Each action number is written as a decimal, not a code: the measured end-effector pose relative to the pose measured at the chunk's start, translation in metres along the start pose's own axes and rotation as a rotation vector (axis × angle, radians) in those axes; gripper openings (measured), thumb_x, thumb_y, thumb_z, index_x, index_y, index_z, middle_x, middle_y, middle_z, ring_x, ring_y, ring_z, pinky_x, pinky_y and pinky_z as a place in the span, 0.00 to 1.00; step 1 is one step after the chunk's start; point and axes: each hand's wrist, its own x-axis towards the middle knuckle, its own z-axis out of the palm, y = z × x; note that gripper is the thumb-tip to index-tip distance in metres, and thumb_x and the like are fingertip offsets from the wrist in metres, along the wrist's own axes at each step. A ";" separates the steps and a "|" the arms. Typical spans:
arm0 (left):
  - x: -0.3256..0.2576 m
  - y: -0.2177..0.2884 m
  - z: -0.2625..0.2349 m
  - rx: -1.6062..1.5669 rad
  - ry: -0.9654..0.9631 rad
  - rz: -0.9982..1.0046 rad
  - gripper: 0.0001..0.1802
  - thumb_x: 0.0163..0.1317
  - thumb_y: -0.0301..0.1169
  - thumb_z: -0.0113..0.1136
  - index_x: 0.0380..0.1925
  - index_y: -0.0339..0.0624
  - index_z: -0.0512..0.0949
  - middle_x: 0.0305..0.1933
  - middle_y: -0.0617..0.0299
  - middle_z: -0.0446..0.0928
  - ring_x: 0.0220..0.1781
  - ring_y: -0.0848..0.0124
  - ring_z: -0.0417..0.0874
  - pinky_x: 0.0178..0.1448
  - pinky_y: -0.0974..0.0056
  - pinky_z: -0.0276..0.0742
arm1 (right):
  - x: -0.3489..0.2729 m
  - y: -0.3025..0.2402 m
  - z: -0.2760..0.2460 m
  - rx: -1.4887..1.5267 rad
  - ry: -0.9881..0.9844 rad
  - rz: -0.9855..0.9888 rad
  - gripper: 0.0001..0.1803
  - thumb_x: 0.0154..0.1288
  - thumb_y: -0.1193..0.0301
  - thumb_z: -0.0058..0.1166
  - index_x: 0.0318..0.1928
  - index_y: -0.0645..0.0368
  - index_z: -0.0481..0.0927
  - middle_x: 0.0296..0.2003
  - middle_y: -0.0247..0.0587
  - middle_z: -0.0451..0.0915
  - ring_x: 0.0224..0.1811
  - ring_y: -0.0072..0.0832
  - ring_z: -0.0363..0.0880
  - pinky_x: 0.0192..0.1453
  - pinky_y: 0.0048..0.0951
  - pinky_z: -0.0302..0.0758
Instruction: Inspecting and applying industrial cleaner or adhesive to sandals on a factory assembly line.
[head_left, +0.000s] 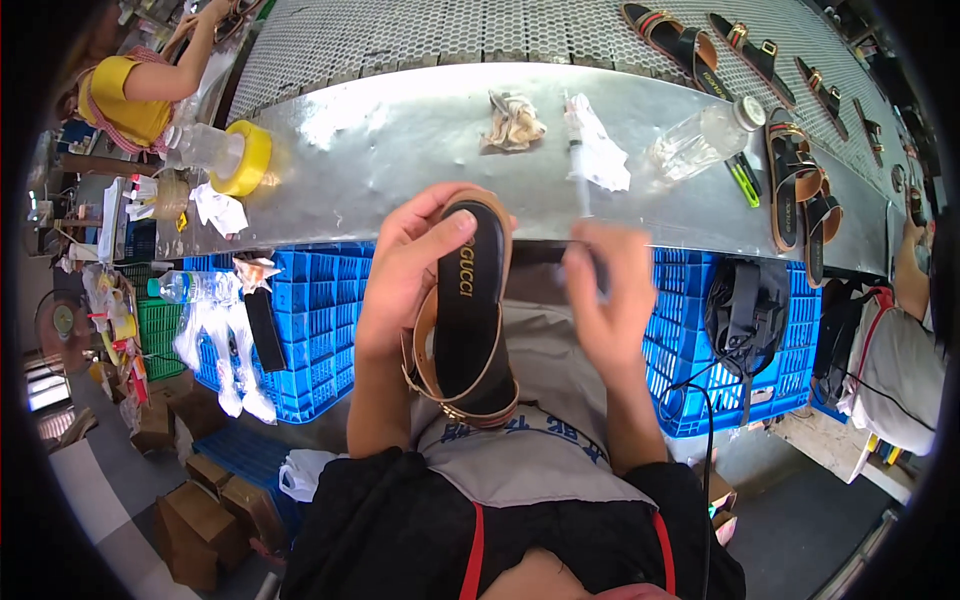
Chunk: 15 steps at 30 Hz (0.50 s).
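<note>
Left hand (405, 262) grips a black sandal (468, 335) by the counter (370, 150) near edge; right hand (614, 300) is curled round something dark (602, 272) (too blurry to name). Straps (424, 350) look attached, mostly done I'd guess, not set down yet.

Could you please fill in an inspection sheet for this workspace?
Surface: shiny metal bench, alongside a grey mesh belt.
Job's things: strapped black sandal in hand; more sandals to the upper right.
Clutter: crumpled cloth, white tissue, clear bottle, yellow tape roll.
Hands: left hand grips the sandal; right hand blurred, grip unclear.
Cables: black cable near the right elbow.
Surroundings: blue crates; co-worker in yellow, upper left.
</note>
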 end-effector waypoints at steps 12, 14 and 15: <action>-0.010 -0.055 -0.007 -0.030 0.316 0.256 0.27 0.80 0.45 0.35 0.58 0.34 0.75 0.54 0.55 0.79 0.55 0.66 0.80 0.59 0.61 0.75 | -0.125 -0.015 -0.052 0.989 -0.264 0.852 0.40 0.64 0.81 0.57 0.76 0.53 0.58 0.68 0.40 0.65 0.54 0.24 0.75 0.34 0.21 0.79; -0.011 -0.060 -0.025 0.295 0.359 0.432 0.24 0.80 0.41 0.39 0.58 0.33 0.75 0.55 0.54 0.79 0.58 0.64 0.79 0.61 0.60 0.74 | -0.143 -0.012 -0.064 1.119 -0.156 1.008 0.41 0.56 0.85 0.55 0.72 0.55 0.65 0.64 0.40 0.69 0.47 0.26 0.79 0.27 0.23 0.77; -0.007 -0.061 -0.041 0.622 0.423 0.598 0.21 0.79 0.38 0.42 0.57 0.32 0.75 0.56 0.53 0.79 0.61 0.62 0.78 0.62 0.59 0.73 | -0.153 -0.006 -0.071 1.110 -0.152 0.999 0.41 0.56 0.85 0.55 0.72 0.55 0.65 0.64 0.40 0.69 0.47 0.26 0.79 0.27 0.23 0.77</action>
